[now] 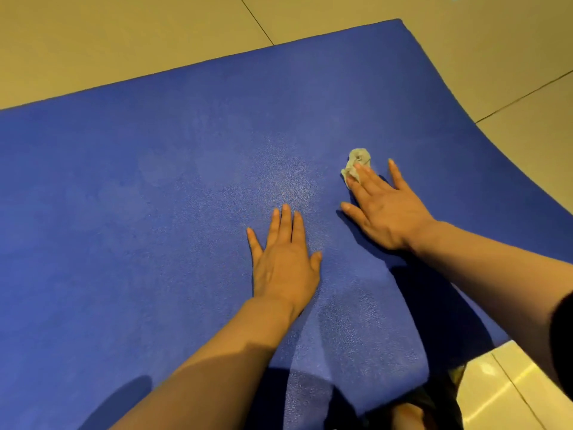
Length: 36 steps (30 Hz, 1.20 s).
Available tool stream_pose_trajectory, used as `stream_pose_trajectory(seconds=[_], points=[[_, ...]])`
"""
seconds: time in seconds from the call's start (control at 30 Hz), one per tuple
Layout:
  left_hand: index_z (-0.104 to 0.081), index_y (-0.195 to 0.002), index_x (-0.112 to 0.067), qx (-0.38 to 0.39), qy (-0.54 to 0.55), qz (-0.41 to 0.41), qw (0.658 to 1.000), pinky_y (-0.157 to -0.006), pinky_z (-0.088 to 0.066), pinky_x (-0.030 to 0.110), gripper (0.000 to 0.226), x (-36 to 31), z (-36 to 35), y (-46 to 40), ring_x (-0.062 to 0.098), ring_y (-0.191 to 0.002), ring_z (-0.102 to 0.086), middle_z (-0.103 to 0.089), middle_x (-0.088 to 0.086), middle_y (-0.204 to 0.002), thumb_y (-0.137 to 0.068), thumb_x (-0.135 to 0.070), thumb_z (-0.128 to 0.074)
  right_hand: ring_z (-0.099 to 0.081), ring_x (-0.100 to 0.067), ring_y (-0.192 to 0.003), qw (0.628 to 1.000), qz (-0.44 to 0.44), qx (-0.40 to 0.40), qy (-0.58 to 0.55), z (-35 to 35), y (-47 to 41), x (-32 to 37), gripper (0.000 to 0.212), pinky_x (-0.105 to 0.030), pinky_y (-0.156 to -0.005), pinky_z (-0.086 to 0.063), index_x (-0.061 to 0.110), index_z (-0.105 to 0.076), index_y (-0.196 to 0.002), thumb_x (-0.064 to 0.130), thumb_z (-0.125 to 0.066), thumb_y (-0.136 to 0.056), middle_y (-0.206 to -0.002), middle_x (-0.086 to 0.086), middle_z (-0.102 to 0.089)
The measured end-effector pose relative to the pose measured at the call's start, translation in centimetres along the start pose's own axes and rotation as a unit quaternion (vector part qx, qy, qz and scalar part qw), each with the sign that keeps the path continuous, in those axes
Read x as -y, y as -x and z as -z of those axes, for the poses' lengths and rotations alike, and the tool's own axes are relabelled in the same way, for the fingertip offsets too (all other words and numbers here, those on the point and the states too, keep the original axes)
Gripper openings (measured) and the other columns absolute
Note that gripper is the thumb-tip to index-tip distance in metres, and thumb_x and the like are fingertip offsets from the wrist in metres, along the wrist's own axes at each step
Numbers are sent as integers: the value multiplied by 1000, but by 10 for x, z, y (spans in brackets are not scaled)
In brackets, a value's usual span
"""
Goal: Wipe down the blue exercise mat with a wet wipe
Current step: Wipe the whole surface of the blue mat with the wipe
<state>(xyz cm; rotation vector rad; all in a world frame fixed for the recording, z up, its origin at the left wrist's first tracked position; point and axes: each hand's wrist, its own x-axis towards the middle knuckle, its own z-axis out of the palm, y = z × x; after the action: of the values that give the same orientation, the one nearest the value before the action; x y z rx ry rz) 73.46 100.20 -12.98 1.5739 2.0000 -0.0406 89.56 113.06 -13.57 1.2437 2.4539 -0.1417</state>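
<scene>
The blue exercise mat (139,212) fills most of the view, lying flat on a tiled floor. My left hand (283,259) rests palm down on the mat near the middle, fingers straight. To its right, my right hand (381,206) lies flat with spread fingers, and its fingertips press on a crumpled, greyish wet wipe (356,162). Part of the wipe is hidden under those fingers. A paler, damp-looking patch shows on the mat around and between the hands.
Beige floor tiles (124,41) with dark grout lines surround the mat at the back and right. The mat's far right corner (400,26) curves near the top. A glossy tile (508,386) shows at bottom right, beside my knee.
</scene>
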Motion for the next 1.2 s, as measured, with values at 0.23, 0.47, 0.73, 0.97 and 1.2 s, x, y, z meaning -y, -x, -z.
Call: stream_pose_trajectory(seconds=[0.23,0.47,0.73,0.97,1.2], points=[[8,-154,-15,-9,-2,-18,1000,-116,14,54,67,-6,-9,9,16,-147,20,19,2,-161,-104,-41,-28,14,-11,-148,993,111,32,-4,-6,37,29,98,-45,-115,23,20,10,-154,64,36,-71,-161,0,13],[4,-155,-14,-1,-15,-30,999,-116,14,54,64,-10,-16,22,15,-147,18,15,2,-162,-104,-38,-27,10,-12,-149,999,40,21,-20,-6,45,38,92,-47,-116,19,17,5,-155,63,22,-76,-163,-2,6],[3,-155,-13,-11,-12,-44,999,-117,12,55,61,-15,-27,37,14,-148,15,13,2,-162,-105,-36,-24,8,-10,-149,998,-18,57,-9,-9,75,-3,76,-50,-116,18,22,6,-155,62,9,-91,-163,0,8],[3,-155,-13,-17,-13,-55,998,-116,13,52,59,-21,-34,42,14,-148,14,13,2,-162,-105,-33,-23,4,-13,-150,993,96,66,12,-3,108,42,98,-49,-117,17,18,1,-155,64,31,-74,-163,-3,1],[10,-154,-14,-19,-23,-56,998,-116,15,50,59,-19,-46,42,13,-147,18,19,0,-161,-105,-36,-15,-2,-10,-149,997,-27,75,-5,-1,110,10,67,-49,-115,21,20,-8,-156,53,0,-98,-163,0,-3]])
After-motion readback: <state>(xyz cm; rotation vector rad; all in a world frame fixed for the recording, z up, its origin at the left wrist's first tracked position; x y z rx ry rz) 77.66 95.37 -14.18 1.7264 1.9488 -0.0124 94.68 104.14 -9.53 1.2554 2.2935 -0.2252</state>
